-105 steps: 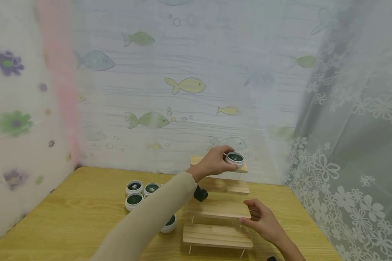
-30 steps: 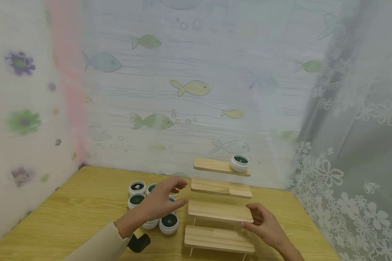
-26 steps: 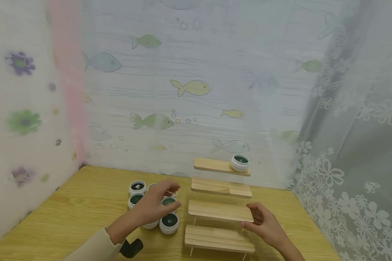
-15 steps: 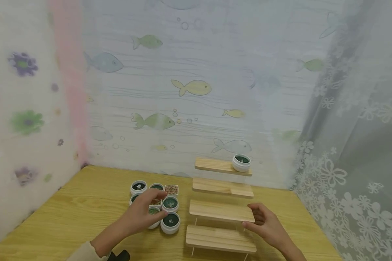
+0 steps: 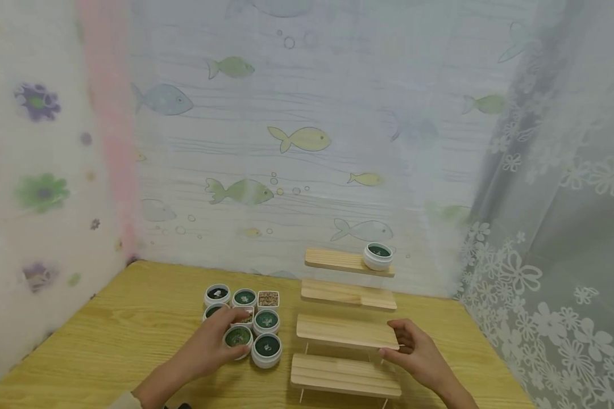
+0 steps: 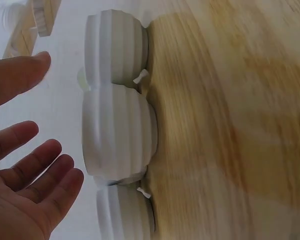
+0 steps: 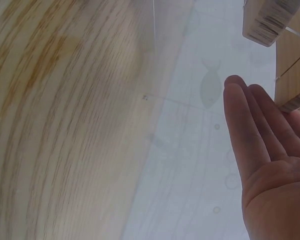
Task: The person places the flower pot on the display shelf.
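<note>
My left hand reaches over the pot cluster with thumb and fingers apart around a round white pot with green contents. In the left wrist view, the spread fingers stand clear of the ribbed white pot sides. My right hand holds the right end of a wooden shelf board, the second from the bottom of a stepped rack, with its thumb at the front edge and fingers at the back. In the right wrist view its fingers lie fairly straight beside the wood.
A dark-topped white pot stands at the right end of the top board. Several more round pots and a square dish of brown bits cluster left of the rack. A fish-patterned curtain hangs behind the wooden table.
The left hand has released a pot on the top board and moved back left and down to the cluster, its fingers now around the green pot. The right hand stays at the shelf end.
</note>
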`<state>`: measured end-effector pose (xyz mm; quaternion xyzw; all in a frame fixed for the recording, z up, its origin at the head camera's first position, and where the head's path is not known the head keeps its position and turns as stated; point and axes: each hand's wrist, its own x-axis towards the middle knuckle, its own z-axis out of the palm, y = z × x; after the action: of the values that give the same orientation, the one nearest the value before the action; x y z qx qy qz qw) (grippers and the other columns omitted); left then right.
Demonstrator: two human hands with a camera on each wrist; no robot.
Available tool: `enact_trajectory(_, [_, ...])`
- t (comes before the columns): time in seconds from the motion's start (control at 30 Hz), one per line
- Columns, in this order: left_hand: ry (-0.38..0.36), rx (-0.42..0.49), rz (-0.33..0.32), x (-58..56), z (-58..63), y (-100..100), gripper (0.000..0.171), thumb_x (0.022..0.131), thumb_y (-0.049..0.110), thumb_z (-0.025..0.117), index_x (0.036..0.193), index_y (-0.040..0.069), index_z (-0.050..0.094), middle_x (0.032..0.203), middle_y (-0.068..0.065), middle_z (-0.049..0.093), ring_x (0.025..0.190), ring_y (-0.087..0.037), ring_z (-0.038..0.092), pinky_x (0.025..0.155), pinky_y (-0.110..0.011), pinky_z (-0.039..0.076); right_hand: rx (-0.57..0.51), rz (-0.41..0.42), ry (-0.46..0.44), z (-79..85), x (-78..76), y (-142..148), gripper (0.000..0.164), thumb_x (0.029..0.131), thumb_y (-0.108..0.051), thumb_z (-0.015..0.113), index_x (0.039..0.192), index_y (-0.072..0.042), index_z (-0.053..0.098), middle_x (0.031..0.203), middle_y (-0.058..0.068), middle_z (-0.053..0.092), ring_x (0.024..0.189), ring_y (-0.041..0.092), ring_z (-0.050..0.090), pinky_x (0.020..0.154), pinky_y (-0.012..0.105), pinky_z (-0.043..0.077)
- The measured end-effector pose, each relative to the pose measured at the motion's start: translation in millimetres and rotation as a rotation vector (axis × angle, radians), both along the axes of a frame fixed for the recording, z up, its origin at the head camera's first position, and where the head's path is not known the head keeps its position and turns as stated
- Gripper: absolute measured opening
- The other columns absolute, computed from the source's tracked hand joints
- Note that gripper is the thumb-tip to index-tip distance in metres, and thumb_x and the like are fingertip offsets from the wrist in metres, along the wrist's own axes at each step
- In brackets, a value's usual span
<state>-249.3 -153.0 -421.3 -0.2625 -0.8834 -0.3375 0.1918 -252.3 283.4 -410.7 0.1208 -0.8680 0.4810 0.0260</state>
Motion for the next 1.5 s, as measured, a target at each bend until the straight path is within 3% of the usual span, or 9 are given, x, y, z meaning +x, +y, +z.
enact_trajectory(0.27, [-0.038, -0.026, 0.077, -0.1, -7.7, -1.4, 0.049, 0.068, 0.024, 0.086, 0.109, 0.007, 0.064, 0.103, 0.001, 0.058, 0.096, -0.018, 0.056, 0.083, -0.036, 0.049, -0.004, 0.014, -0.007, -0.1, -1.3, -0.1, 0.061, 0.083, -0.027, 0.075, 0.132, -0.002, 0.048, 0.133, 0.025, 0.05, 0.118, 0.038, 0.052, 0.086, 0.038, 0.052])
enact_trajectory(0.8, [-0.121, -0.023, 0.168, -5.4, -19.3, -1.5, 0.054, 0.064, 0.021, 0.088, 0.109, 0.005, 0.064, 0.098, -0.002, 0.053, 0.09, -0.016, 0.054, 0.082, -0.035, 0.049, -0.006, 0.007, 0.006, -1.2, 0.3, 0.9, 0.06, 0.083, -0.027, 0.075, 0.131, -0.001, 0.048, 0.132, 0.026, 0.05, 0.116, 0.038, 0.054, 0.084, 0.037, 0.052])
enact_trajectory(1.13, [-0.174, -0.014, 0.174, -5.2, -20.4, -4.2, 0.056, 0.062, 0.023, 0.089, 0.108, 0.005, 0.061, 0.098, -0.002, 0.054, 0.092, -0.016, 0.053, 0.083, -0.037, 0.048, 0.001, 0.011, 0.014, -2.3, -0.4, 1.6, 0.06, 0.083, -0.026, 0.075, 0.131, -0.002, 0.049, 0.132, 0.026, 0.05, 0.115, 0.037, 0.055, 0.084, 0.037, 0.052])
enact_trajectory(1.5, [-0.239, 0.042, 0.114, -8.1, -21.4, -7.3, 0.057, 0.065, 0.024, 0.088, 0.109, 0.003, 0.058, 0.1, -0.002, 0.058, 0.095, -0.016, 0.055, 0.086, -0.036, 0.048, -0.001, 0.016, 0.02, -3.0, -0.5, 1.0, 0.062, 0.083, -0.026, 0.075, 0.132, -0.001, 0.048, 0.132, 0.027, 0.05, 0.115, 0.037, 0.054, 0.084, 0.037, 0.052])
